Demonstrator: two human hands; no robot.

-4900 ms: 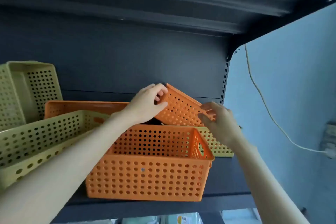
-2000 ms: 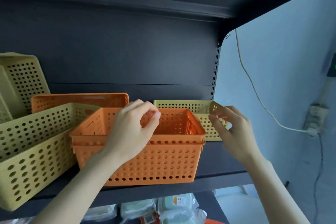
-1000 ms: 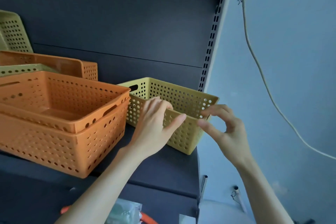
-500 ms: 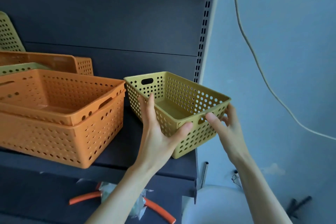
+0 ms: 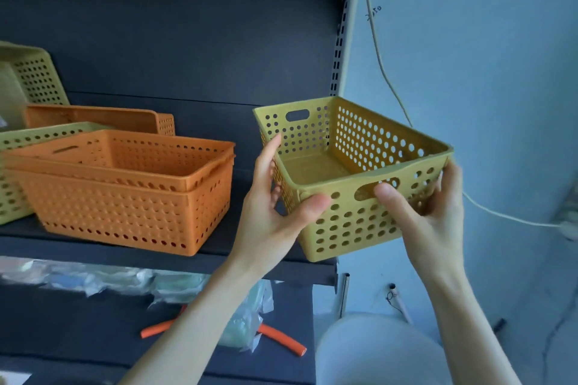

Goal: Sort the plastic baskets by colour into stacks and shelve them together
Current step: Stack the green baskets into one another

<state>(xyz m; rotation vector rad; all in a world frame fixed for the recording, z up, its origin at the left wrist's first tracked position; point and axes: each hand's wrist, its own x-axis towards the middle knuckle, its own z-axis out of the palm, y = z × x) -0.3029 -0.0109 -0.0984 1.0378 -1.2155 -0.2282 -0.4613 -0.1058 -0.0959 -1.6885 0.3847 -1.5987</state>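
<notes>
A small yellow perforated basket (image 5: 359, 147) is lifted off the dark shelf (image 5: 156, 255) at its right end, empty and tilted a little. My left hand (image 5: 275, 216) grips its near left corner and my right hand (image 5: 422, 216) grips its near right side by the handle slot. Left of it, two orange baskets (image 5: 125, 194) sit nested on the shelf. Behind them a third orange basket (image 5: 103, 117) leans. A large yellow basket (image 5: 18, 141) lies at the far left, with another yellow basket (image 5: 34, 78) standing on edge against the back panel.
The shelf's slotted upright (image 5: 337, 50) stands at the right end, with a pale wall and a hanging cable (image 5: 384, 72) beyond. On the lower shelf lie plastic packets (image 5: 247, 319) and an orange-handled tool (image 5: 275, 341). A white round object (image 5: 375, 350) sits below right.
The orange basket got nested into the other orange one. Both hands then took hold of the small yellow basket and lifted it off the shelf, out towards me and to the right.
</notes>
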